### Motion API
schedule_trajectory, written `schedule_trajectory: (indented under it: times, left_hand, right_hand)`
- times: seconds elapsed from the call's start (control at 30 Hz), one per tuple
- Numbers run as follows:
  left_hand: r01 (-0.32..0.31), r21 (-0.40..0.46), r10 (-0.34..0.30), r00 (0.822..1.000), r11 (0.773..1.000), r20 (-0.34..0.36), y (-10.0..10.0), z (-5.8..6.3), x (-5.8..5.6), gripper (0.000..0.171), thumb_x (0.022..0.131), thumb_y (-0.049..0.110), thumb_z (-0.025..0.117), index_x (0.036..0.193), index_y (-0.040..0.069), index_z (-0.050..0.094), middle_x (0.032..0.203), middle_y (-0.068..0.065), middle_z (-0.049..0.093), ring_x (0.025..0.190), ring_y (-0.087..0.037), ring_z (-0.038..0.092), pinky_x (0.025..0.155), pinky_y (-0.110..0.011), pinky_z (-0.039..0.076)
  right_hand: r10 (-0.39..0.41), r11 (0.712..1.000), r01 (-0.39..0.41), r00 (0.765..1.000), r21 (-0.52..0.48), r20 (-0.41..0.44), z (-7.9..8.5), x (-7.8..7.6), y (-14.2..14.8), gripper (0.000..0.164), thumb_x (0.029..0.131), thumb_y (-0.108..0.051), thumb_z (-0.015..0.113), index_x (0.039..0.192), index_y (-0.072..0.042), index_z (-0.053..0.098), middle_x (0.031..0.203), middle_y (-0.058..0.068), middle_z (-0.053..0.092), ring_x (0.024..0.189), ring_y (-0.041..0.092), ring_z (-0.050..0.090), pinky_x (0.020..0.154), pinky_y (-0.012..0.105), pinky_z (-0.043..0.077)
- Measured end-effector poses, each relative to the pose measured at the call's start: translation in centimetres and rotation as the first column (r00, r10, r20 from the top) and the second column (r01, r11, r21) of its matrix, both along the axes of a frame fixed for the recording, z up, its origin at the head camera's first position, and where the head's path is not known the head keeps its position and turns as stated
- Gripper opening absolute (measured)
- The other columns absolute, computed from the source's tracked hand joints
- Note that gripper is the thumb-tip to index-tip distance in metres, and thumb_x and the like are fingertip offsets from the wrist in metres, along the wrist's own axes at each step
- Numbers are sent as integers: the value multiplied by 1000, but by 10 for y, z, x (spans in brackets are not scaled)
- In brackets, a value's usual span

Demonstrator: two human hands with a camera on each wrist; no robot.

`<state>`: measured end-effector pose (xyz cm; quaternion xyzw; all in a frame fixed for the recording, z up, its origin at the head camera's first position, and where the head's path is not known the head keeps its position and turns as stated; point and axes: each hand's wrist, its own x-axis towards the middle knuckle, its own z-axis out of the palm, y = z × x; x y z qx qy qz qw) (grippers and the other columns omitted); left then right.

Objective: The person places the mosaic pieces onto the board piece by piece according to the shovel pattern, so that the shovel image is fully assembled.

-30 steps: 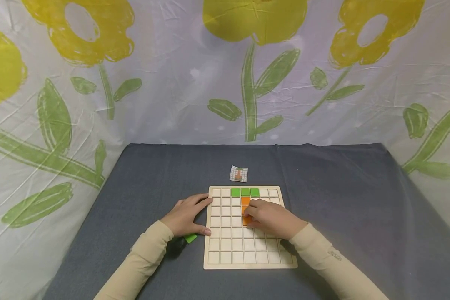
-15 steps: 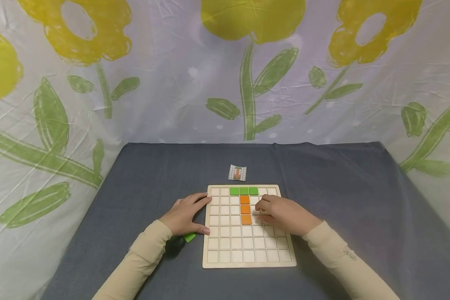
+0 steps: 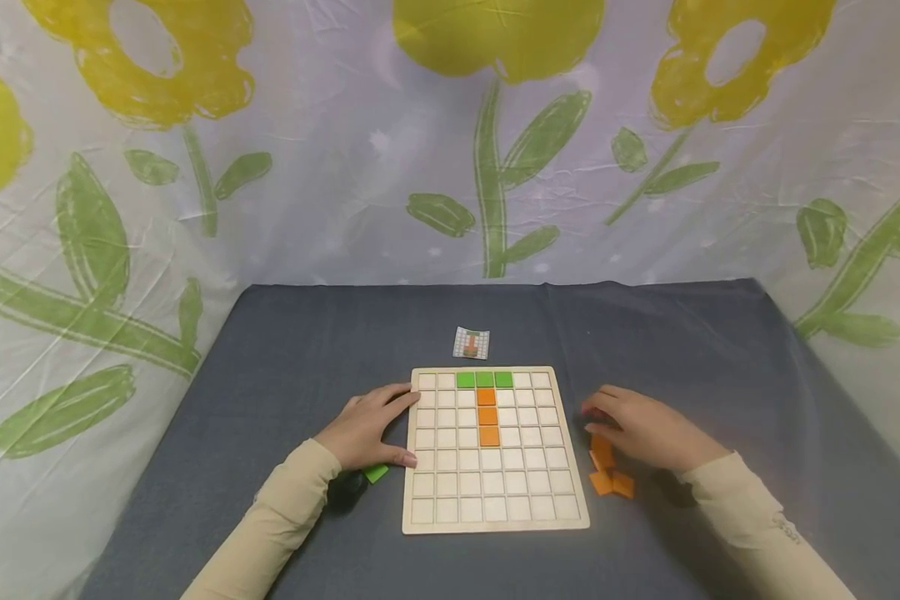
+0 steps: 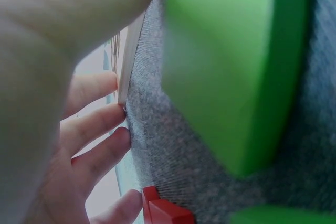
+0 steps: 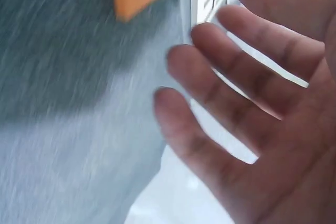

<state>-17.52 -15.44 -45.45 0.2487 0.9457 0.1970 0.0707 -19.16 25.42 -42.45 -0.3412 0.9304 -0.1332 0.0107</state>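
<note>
The left grip [image 3: 366,427] is spread, thumb well apart from the fingers, its tips touching the left edge of the wooden grid board [image 3: 513,483]. The right grip [image 3: 656,427] hovers to the right of the board with fingers loosely bent and apart, above loose orange tiles [image 3: 602,454] lying in a small cluster on the desk [image 3: 300,333].

The board lies flat between the two. Three green tiles [image 3: 484,379] sit side by side in the middle of its far row, and three orange squares [image 3: 487,416] run toward the person in one column below the centre green one. Just beyond the far edge lies a small printed card [image 3: 471,342] with a gridded picture. A loose green piece [image 3: 376,473] shows near the left thumb; in the left wrist view, red pieces [image 4: 170,212] lie just beside a fingertip.
</note>
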Motion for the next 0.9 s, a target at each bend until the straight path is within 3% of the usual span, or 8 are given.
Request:
schedule_trajectory:
  times: [0.13,0.23,0.37,0.63,0.9]
  left_hand:
    - [-12,-4,12,1000,1000,10,0,-1,-1,93,72,52,77,146,11,40,149,-13,37,136,-34,37,104,-55,31]
    - [-15,-11,15,1000,1000,7,0,-2,-1,94,71,53,77,147,12,40,149,-13,37,136,-33,37,104,-55,30]
    - [-16,-14,16,1000,1000,5,1,-3,-2,95,71,55,77,147,12,40,150,-12,37,137,-33,37,105,-55,30]
    - [-15,-10,15,1000,1000,7,1,-3,-2,95,71,54,77,147,13,40,149,-12,38,137,-32,37,105,-54,31]
    - [-16,-11,16,1000,1000,12,1,-2,-2,95,71,55,77,147,13,40,149,-13,37,136,-33,37,104,-54,31]
  right_hand:
    - [-67,997,64,992,30,106,5,5,16,13,86,-26,72,94,-17,64,83,-12,56,73,2,53,64,25,48]
    - [-112,993,99,967,66,228,8,13,25,25,84,-43,71,84,-22,58,72,-14,50,63,2,45,56,23,40]
    - [-84,996,71,941,51,329,6,23,32,35,77,-54,73,82,-24,55,71,-14,50,64,1,45,57,21,37]
    - [-3,1000,3,949,2,315,4,38,30,29,76,-33,79,85,-22,54,72,-14,47,66,-1,43,58,21,37]
    - [49,998,-55,965,17,258,1,40,26,24,78,-17,78,88,-21,56,78,-15,50,69,0,45,60,23,42]
